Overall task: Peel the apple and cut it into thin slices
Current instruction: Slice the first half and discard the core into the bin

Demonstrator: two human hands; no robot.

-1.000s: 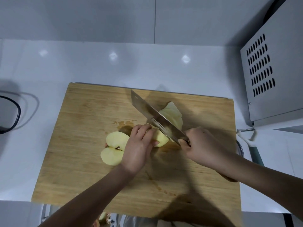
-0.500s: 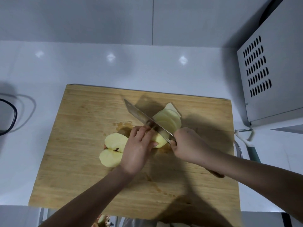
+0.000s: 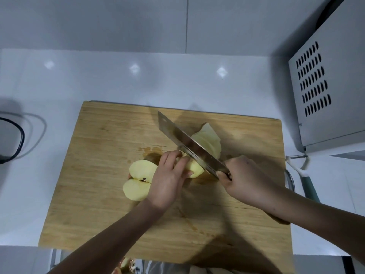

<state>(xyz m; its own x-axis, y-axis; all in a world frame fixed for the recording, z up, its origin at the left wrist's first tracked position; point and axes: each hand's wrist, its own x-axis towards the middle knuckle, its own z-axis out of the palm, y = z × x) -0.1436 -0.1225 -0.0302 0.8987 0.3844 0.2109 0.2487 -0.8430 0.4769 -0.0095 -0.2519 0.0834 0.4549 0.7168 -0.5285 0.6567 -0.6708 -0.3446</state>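
On the wooden cutting board (image 3: pixel 102 147), my left hand (image 3: pixel 167 180) presses down on a peeled apple piece (image 3: pixel 194 168). My right hand (image 3: pixel 246 180) grips the handle of a cleaver (image 3: pixel 189 144), whose blade rests tilted against that piece. Behind the blade, several thin slices (image 3: pixel 209 139) lean in a fanned stack. A peeled apple half (image 3: pixel 138 179), cut face up with seeds showing, lies left of my left hand.
A grey metal appliance (image 3: pixel 327 86) with vent slots stands at the right. A peeler (image 3: pixel 302 171) lies on the white counter beside the board's right edge. A black cable (image 3: pixel 17 139) loops at the far left. Apple peels (image 3: pixel 126 265) show below the board's front edge.
The cleaver came down through the apple piece half a second ago and is now raised again, tilted against the piece. My left hand stays on the piece.
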